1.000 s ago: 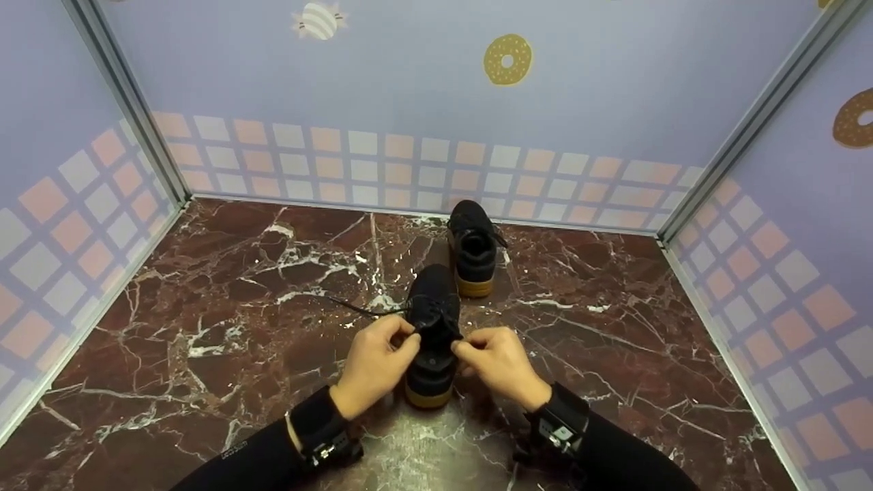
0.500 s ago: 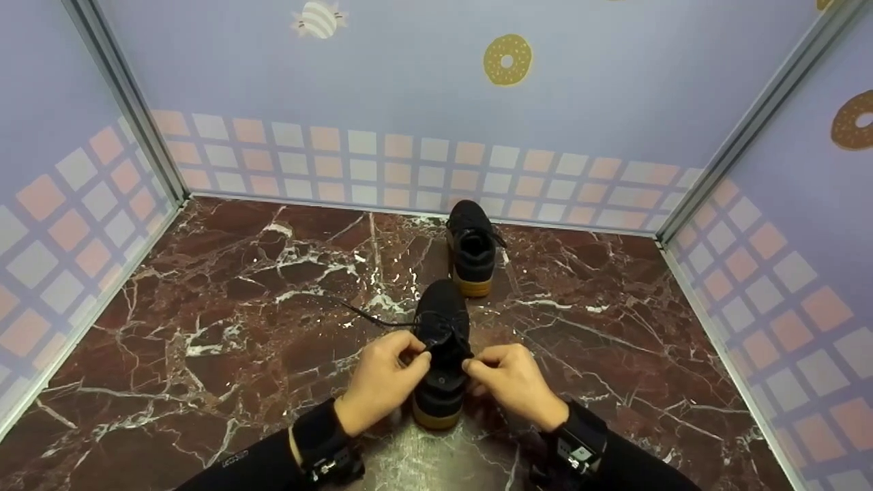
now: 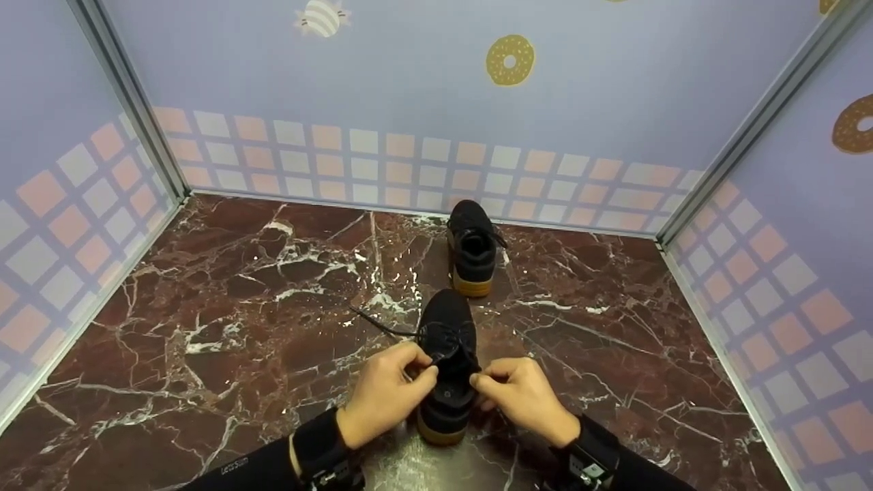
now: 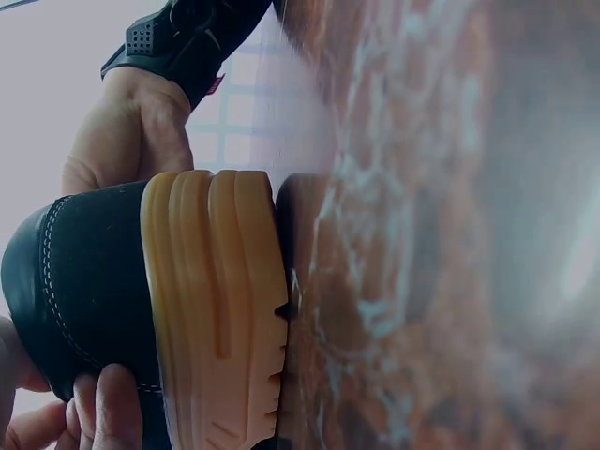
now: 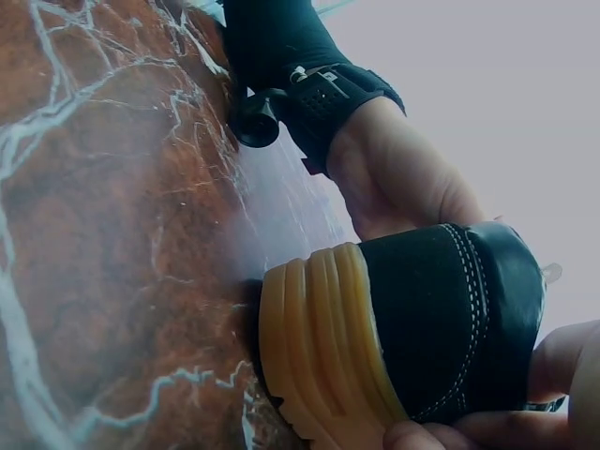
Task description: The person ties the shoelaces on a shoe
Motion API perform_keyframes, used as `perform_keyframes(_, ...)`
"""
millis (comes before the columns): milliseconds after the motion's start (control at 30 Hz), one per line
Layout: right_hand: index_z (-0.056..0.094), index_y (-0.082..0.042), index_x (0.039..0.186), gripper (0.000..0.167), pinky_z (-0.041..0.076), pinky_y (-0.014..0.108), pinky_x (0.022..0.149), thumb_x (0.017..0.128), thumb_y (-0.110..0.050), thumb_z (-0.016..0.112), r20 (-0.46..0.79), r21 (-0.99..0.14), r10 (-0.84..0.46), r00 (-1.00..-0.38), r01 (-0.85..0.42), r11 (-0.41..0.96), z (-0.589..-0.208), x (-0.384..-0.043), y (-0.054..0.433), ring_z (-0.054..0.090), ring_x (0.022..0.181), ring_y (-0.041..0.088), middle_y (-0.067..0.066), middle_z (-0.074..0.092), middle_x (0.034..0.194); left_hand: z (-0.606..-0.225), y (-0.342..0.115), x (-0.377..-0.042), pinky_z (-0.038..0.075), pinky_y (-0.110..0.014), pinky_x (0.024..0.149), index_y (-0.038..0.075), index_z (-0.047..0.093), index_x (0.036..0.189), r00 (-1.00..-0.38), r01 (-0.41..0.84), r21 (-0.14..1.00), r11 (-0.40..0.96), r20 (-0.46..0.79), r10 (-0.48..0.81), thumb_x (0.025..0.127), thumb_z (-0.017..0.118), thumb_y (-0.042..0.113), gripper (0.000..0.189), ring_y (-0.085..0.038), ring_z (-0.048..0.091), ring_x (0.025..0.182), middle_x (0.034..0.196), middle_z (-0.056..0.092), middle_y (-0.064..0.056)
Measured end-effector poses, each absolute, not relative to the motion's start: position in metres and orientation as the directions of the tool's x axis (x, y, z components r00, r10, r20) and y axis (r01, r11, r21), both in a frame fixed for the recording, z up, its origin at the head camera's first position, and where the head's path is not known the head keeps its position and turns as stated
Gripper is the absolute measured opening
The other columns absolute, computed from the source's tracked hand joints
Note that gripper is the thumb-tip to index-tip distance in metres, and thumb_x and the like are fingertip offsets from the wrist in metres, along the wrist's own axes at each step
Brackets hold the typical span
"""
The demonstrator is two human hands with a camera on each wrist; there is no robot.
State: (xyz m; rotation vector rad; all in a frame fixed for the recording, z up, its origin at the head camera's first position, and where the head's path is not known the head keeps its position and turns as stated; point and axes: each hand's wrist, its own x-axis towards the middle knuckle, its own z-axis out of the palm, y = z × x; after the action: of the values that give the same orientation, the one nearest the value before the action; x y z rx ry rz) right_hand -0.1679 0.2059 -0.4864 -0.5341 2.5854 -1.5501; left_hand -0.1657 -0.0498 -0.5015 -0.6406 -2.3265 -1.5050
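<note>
A black lace-up shoe (image 3: 447, 315) with a tan rubber sole stands upright on the floor, toe pointing away from me. My left hand (image 3: 390, 390) pinches the left edge of its opening between thumb and index finger. On the opposite edge, my right hand (image 3: 524, 395) pinches in the same way. One loose black lace (image 3: 383, 329) trails out to the left; where the other end lies I cannot tell. In the left wrist view, fingers (image 4: 117, 403) touch the shoe's side above the tan sole (image 4: 216, 300). White stitching shows on the heel (image 5: 422, 319) in the right wrist view.
A matching black shoe (image 3: 472, 235) stands just beyond, slightly right, close to the back wall (image 3: 409, 82). Its laces hang on the right side. Lilac panels with pink and white squares enclose the dark red marble-patterned floor (image 3: 273, 354) on three sides.
The near shoe has slid toward me and a little to the right, with both hands moving along on its edges. Its loose lace has followed. The far shoe has stayed put.
</note>
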Motion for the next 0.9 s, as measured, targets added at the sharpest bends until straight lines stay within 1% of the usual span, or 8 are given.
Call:
perform_keyframes(167,0.083,-0.016,0.080,0.023,0.061,0.027,0.057,0.102,-0.012,0.078,0.132,-0.877,-0.342,-0.930,-0.270,0.398,-0.487,-0.165,0.206,0.077,0.062,0.031,0.004,0.077,0.073,-0.501,-0.051,-0.164,0.059,-0.026,0.067,0.012,0.077,0.093,-0.853,0.522,0.772,0.362,0.480,0.206,0.093,0.082,0.005,0.009,-0.009,0.067,0.076,0.091,0.075,0.005)
perform_keyframes(300,0.082,-0.015,0.079,0.024,0.061,0.026,0.056,0.102,-0.013,0.077,0.119,-0.886,-0.351,-0.929,-0.259,0.385,-0.487,-0.165,0.206,0.077,0.062,0.034,0.008,0.078,0.073,-0.501,-0.052,-0.162,0.059,-0.026,0.068,0.014,0.076,0.093,-0.848,0.530,0.766,0.364,0.485,0.214,0.094,0.083,0.005,0.011,-0.010,0.068,0.078,0.091,0.074,0.007)
perform_keyframes(467,0.078,-0.015,0.076,0.029,0.056,0.024,0.052,0.104,-0.023,0.080,0.099,-0.857,-0.342,-0.935,-0.255,0.448,-0.486,-0.167,0.208,0.073,0.058,0.027,0.006,0.076,0.069,-0.499,-0.054,-0.163,0.057,-0.027,0.069,0.017,0.073,0.093,-0.849,0.528,0.759,0.382,0.470,0.240,0.098,0.083,0.011,0.012,-0.008,0.065,0.078,0.090,0.071,0.010)
perform_keyframes(600,0.069,-0.014,0.076,0.033,0.048,0.022,0.050,0.099,-0.029,0.087,0.122,-0.838,-0.295,-0.948,-0.258,0.481,-0.485,-0.172,0.211,0.064,0.053,0.017,0.003,0.068,0.067,-0.496,-0.059,-0.169,0.054,-0.026,0.067,0.017,0.069,0.093,-0.841,0.540,0.737,0.406,0.476,0.256,0.101,0.082,0.016,0.015,-0.006,0.059,0.074,0.087,0.064,0.011)
perform_keyframes(700,0.069,-0.013,0.090,0.027,0.049,0.023,0.054,0.095,-0.027,0.091,0.153,-0.842,-0.262,-0.953,-0.265,0.471,-0.485,-0.175,0.212,0.062,0.061,0.014,0.001,0.067,0.080,-0.495,-0.064,-0.177,0.051,-0.024,0.064,0.011,0.069,0.104,-0.789,0.613,0.656,0.441,0.539,0.295,0.100,0.082,0.014,0.014,-0.010,0.057,0.075,0.089,0.060,0.004)
perform_keyframes(800,0.072,-0.013,0.103,0.022,0.053,0.025,0.053,0.095,-0.023,0.091,0.180,-0.850,-0.265,-0.948,-0.285,0.443,-0.486,-0.178,0.213,0.063,0.065,0.014,0.004,0.067,0.096,-0.494,-0.069,-0.187,0.051,-0.022,0.063,0.004,0.071,0.121,-0.715,0.690,0.531,0.492,0.608,0.346,0.097,0.082,0.013,0.028,-0.015,0.059,0.083,0.102,0.062,-0.004)
perform_keyframes(867,0.075,-0.014,0.105,0.017,0.056,0.028,0.050,0.097,-0.019,0.089,0.202,-0.857,-0.287,-0.937,-0.310,0.411,-0.487,-0.179,0.213,0.064,0.065,0.014,0.007,0.067,0.103,-0.493,-0.072,-0.192,0.052,-0.024,0.066,0.003,0.073,0.129,-0.684,0.715,0.468,0.520,0.625,0.377,0.095,0.082,0.014,0.037,-0.017,0.058,0.092,0.112,0.063,-0.007)
perform_keyframes(900,0.075,-0.015,0.103,0.014,0.056,0.029,0.047,0.098,-0.018,0.088,0.208,-0.861,-0.296,-0.932,-0.318,0.396,-0.487,-0.179,0.213,0.063,0.061,0.014,0.008,0.067,0.104,-0.493,-0.073,-0.194,0.053,-0.025,0.070,0.003,0.073,0.130,-0.682,0.716,0.455,0.529,0.620,0.389,0.095,0.083,0.016,0.039,-0.017,0.057,0.097,0.116,0.064,-0.006)
